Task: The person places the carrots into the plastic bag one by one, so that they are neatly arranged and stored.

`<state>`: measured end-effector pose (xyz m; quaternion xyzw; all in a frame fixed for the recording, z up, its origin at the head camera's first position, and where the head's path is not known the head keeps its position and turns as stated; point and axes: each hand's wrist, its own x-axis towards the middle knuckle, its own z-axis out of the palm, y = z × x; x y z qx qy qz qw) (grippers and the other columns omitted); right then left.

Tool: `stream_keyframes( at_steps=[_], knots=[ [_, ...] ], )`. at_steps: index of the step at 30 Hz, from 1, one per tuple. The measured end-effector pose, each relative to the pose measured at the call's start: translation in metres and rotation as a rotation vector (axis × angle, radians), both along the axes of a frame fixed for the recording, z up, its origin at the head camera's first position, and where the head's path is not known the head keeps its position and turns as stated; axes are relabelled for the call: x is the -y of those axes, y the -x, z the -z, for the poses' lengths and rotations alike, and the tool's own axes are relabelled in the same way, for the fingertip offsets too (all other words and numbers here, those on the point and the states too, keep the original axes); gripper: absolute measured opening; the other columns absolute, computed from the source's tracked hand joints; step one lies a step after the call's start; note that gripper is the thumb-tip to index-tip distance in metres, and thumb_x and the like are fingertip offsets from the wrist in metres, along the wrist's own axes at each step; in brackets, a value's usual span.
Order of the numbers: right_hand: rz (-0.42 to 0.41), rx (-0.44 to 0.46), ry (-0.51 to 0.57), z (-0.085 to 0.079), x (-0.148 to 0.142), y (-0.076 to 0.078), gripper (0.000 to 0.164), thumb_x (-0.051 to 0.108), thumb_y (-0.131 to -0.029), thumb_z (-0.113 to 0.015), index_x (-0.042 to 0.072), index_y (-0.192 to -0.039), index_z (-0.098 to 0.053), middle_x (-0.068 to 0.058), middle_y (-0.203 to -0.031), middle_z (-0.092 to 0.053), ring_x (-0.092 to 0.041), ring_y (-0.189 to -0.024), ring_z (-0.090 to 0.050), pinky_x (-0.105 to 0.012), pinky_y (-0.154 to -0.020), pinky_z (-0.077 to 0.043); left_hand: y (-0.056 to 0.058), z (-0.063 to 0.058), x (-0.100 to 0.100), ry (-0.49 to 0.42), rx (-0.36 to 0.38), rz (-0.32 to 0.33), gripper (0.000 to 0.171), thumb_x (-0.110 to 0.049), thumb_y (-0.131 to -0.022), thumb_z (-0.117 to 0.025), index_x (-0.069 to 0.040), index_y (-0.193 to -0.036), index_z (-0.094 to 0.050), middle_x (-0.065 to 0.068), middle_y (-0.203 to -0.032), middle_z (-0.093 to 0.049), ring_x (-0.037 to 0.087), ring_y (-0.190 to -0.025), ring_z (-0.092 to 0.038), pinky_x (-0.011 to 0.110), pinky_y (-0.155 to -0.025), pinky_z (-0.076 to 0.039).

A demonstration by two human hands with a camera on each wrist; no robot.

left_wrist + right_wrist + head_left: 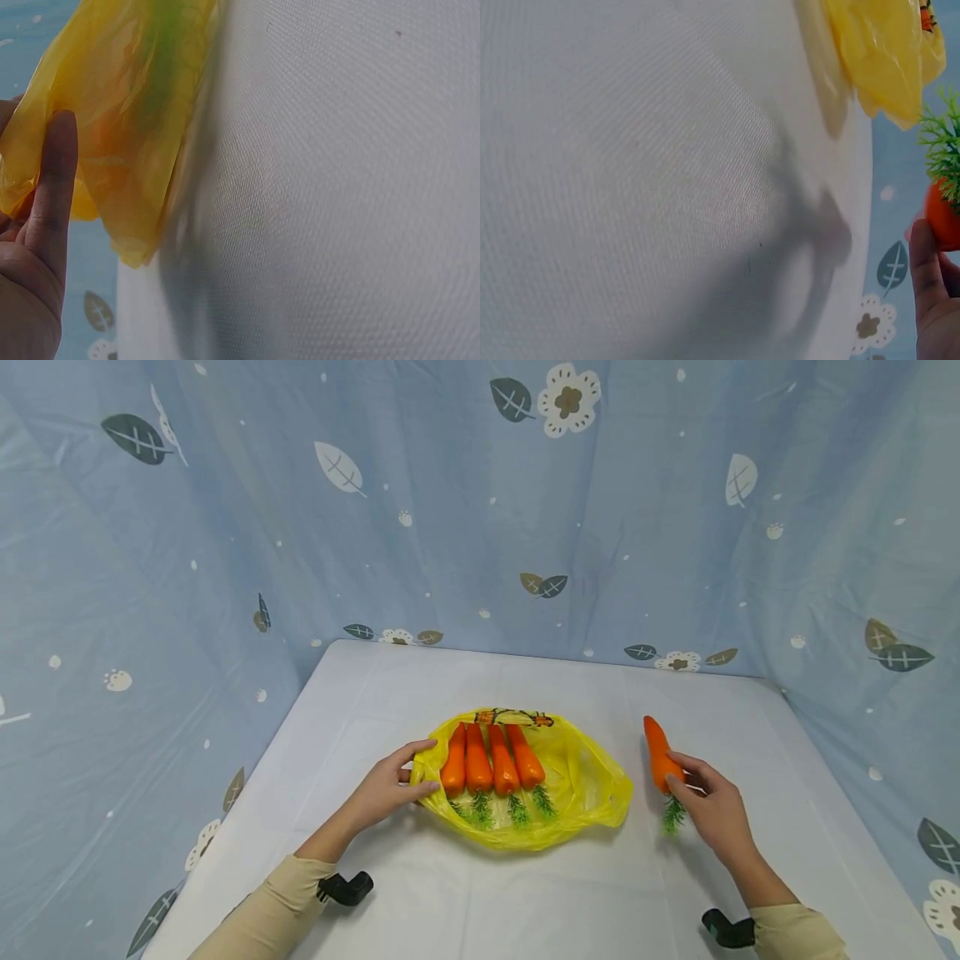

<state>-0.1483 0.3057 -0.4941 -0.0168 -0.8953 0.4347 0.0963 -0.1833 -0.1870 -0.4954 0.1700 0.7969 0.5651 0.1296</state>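
Observation:
A yellow plastic bag (585, 777) lies spread on the white table, its mouth wide. Several orange carrots (478, 764) with green tops lie side by side in it, tips toward the back. My left hand (392, 785) pinches the bag's left rim between thumb and fingers; in the left wrist view the thumb (56, 172) presses the yellow film. To the right of the bag, my right hand (712, 806) holds one more carrot (658, 752) by its thick end, leafy top hanging toward me. The right wrist view shows its green leaves (943, 146) above the fingers.
The white table (420, 902) carries the bag and ends at a blue patterned cloth (465, 527) behind and at both sides. Black wrist devices (347, 888) sit at both sleeves. A printed strip (513, 718) shows on the bag's far rim.

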Motion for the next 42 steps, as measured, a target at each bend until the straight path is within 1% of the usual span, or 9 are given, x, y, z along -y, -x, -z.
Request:
stream_keyframes(
  at_steps=[4, 10, 14, 22, 26, 29, 32, 37, 42],
  knots=[
    [-0.028, -0.037, 0.014, 0.0, 0.002, 0.0, 0.044, 0.021, -0.102, -0.065, 0.004, -0.142, -0.059, -0.018, -0.138, -0.058, 0.014, -0.103, -0.048, 0.0, -0.083, -0.041, 0.0, 0.0, 0.0, -0.004, 0.001, 0.001, 0.072, -0.019, -0.093, -0.077, -0.011, -0.155, -0.04, 0.024, -0.152, -0.044, 0.026, -0.101, -0.072, 0.03, -0.071, -0.06],
    [-0.051, -0.063, 0.011, 0.001, 0.004, -0.001, 0.042, 0.022, -0.103, -0.064, 0.003, -0.14, -0.06, -0.019, -0.134, -0.06, 0.011, -0.103, -0.051, -0.002, -0.084, -0.043, 0.0, 0.0, 0.0, -0.004, 0.001, 0.0, 0.073, -0.019, -0.093, -0.077, -0.01, -0.155, -0.04, 0.024, -0.152, -0.043, 0.025, -0.1, -0.072, 0.03, -0.071, -0.06],
    [-0.077, -0.074, 0.025, 0.002, 0.005, -0.003, 0.041, 0.023, -0.103, -0.064, 0.003, -0.139, -0.061, -0.016, -0.131, -0.06, 0.008, -0.103, -0.053, -0.004, -0.085, -0.045, 0.0, 0.001, 0.0, 0.002, -0.003, 0.0, 0.072, -0.019, -0.093, -0.077, -0.01, -0.155, -0.04, 0.023, -0.153, -0.042, 0.025, -0.1, -0.072, 0.03, -0.071, -0.06],
    [-0.219, -0.099, 0.132, 0.0, 0.008, -0.005, 0.035, 0.011, -0.101, -0.065, 0.002, -0.136, -0.062, 0.004, -0.125, -0.062, -0.002, -0.104, -0.058, -0.014, -0.082, -0.054, -0.001, 0.0, -0.001, 0.004, 0.0, -0.005, 0.072, -0.021, -0.093, -0.077, -0.01, -0.155, -0.04, 0.025, -0.151, -0.043, 0.026, -0.102, -0.072, 0.029, -0.072, -0.06],
    [-0.267, -0.115, 0.159, -0.002, 0.009, -0.007, 0.036, 0.006, -0.101, -0.064, 0.0, -0.136, -0.062, 0.001, -0.126, -0.063, -0.003, -0.104, -0.06, -0.016, -0.081, -0.055, -0.002, 0.0, -0.001, 0.0, 0.002, -0.003, 0.072, -0.02, -0.093, -0.077, -0.009, -0.155, -0.04, 0.025, -0.151, -0.044, 0.025, -0.101, -0.072, 0.029, -0.072, -0.059],
    [-0.284, -0.12, 0.166, -0.003, 0.01, -0.008, 0.036, 0.004, -0.1, -0.064, 0.0, -0.136, -0.062, 0.0, -0.126, -0.063, -0.004, -0.104, -0.061, -0.017, -0.081, -0.056, -0.002, -0.001, -0.001, -0.001, 0.003, -0.004, 0.072, -0.02, -0.093, -0.077, -0.01, -0.155, -0.041, 0.024, -0.151, -0.044, 0.025, -0.1, -0.072, 0.029, -0.072, -0.059],
    [-0.311, -0.117, 0.192, -0.004, 0.011, -0.008, 0.037, 0.004, -0.1, -0.065, 0.0, -0.136, -0.061, 0.002, -0.127, -0.063, -0.007, -0.103, -0.061, -0.019, -0.08, -0.057, -0.002, -0.001, -0.001, 0.002, 0.002, -0.004, 0.072, -0.02, -0.093, -0.077, -0.01, -0.155, -0.041, 0.024, -0.152, -0.043, 0.025, -0.101, -0.072, 0.029, -0.072, -0.059],
    [-0.393, -0.113, 0.256, -0.005, 0.01, -0.007, 0.037, -0.001, -0.099, -0.063, -0.003, -0.136, -0.06, 0.005, -0.13, -0.063, -0.009, -0.106, -0.062, -0.021, -0.081, -0.058, -0.002, -0.001, -0.002, 0.003, 0.003, -0.004, 0.073, -0.021, -0.093, -0.077, -0.011, -0.155, -0.041, 0.023, -0.152, -0.043, 0.025, -0.101, -0.072, 0.029, -0.072, -0.059],
    [-0.437, -0.115, 0.268, -0.003, 0.011, -0.006, 0.038, -0.004, -0.099, -0.062, -0.003, -0.136, -0.06, 0.006, -0.133, -0.062, -0.009, -0.108, -0.061, -0.022, -0.083, -0.057, -0.002, 0.0, -0.001, 0.004, 0.001, -0.004, 0.073, -0.02, -0.093, -0.077, -0.01, -0.155, -0.04, 0.024, -0.152, -0.044, 0.025, -0.101, -0.072, 0.029, -0.072, -0.059]
  ],
)
